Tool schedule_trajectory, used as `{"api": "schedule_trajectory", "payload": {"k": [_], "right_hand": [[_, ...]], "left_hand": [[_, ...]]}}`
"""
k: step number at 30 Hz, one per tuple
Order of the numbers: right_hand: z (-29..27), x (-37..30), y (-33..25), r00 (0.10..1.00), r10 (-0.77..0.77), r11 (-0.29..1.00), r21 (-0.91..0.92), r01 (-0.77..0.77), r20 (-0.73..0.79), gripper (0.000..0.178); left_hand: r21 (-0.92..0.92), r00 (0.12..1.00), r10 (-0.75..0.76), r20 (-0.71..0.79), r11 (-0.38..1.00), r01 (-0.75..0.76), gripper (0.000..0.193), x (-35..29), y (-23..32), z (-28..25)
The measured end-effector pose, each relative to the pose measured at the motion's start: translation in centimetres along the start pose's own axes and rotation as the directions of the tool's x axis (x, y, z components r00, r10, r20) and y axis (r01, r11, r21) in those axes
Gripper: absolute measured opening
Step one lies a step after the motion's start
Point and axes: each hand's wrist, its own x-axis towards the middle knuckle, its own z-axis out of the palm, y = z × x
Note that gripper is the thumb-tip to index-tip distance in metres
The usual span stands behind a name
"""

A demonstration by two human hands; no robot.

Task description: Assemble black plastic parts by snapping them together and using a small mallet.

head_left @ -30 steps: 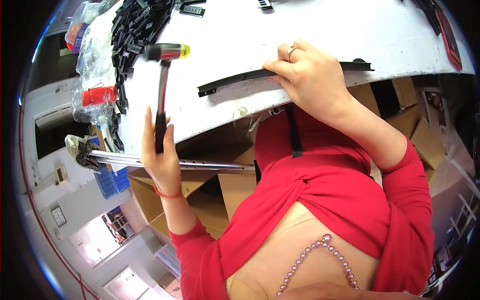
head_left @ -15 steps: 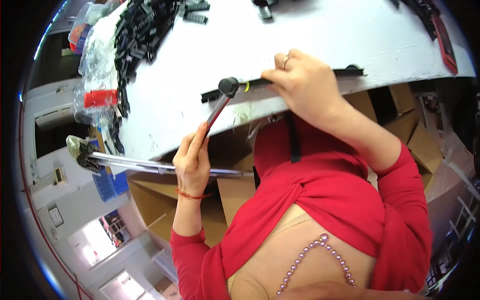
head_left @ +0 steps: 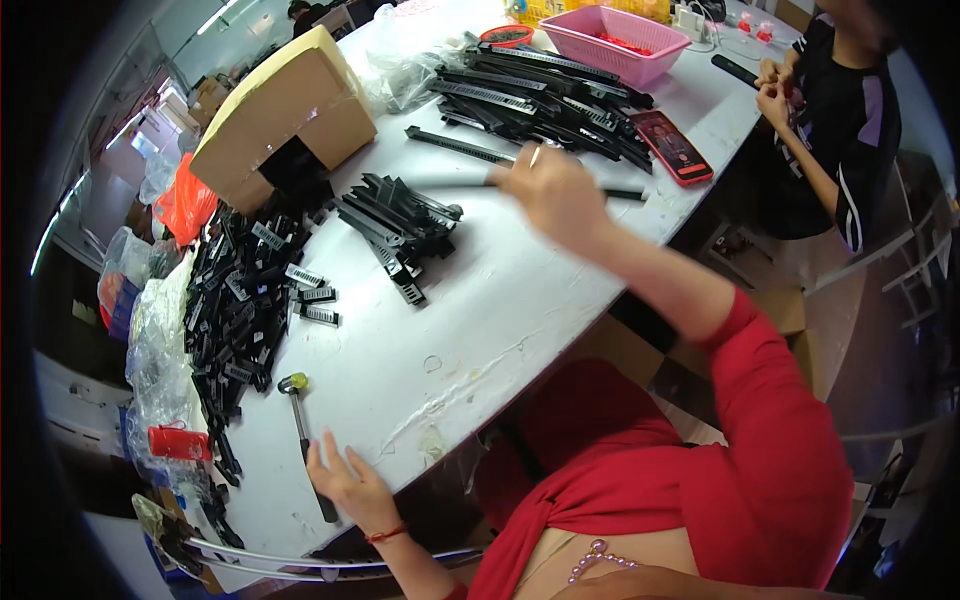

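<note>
My right hand [head_left: 558, 195], blurred by motion, is closed around a long black strip [head_left: 625, 193] over the far part of the table. The strip sticks out on both sides of the fist. Just beyond it lies another black strip [head_left: 455, 144], in front of a stack of long black strips [head_left: 520, 95]. At the near left, my left hand [head_left: 352, 490] has its fingers apart and nothing in them. Beside those fingers a small mallet [head_left: 303, 430] with a yellow-and-black head rests on the white table [head_left: 480, 300], its dark grip end toward me.
A bundle of shorter black strips [head_left: 395, 225] lies mid-table, left of which spreads a heap of small black pieces [head_left: 240, 310]. Behind stand a cardboard box [head_left: 290, 120] and a pink basket [head_left: 612, 45]. A red-framed phone [head_left: 672, 147] lies right; a co-worker's hands [head_left: 775, 90] are beyond.
My left hand has let go of the mallet, which now lies on the table. My right hand has carried the black strip from the near edge to the far side. The view has shifted.
</note>
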Motion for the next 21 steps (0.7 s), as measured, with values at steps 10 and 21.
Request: {"api": "schedule_trajectory", "payload": {"k": [10, 21], "right_hand": [[9.8, 13.8, 13.8, 0.971, -0.212, 0.962, -0.196, 0.189, -0.106, 0.034], [7.7, 6.3, -4.9, 0.949, 0.035, 0.804, 0.554, -0.214, 0.314, 0.025]], "left_hand": [[-0.267, 0.981, -0.170, 0.097, 0.945, 0.190, 0.029, -0.5, -0.3, 0.8], [-0.295, 0.983, -0.174, 0.060, 0.938, 0.184, 0.022, -0.3, -0.1, 0.6]]}}
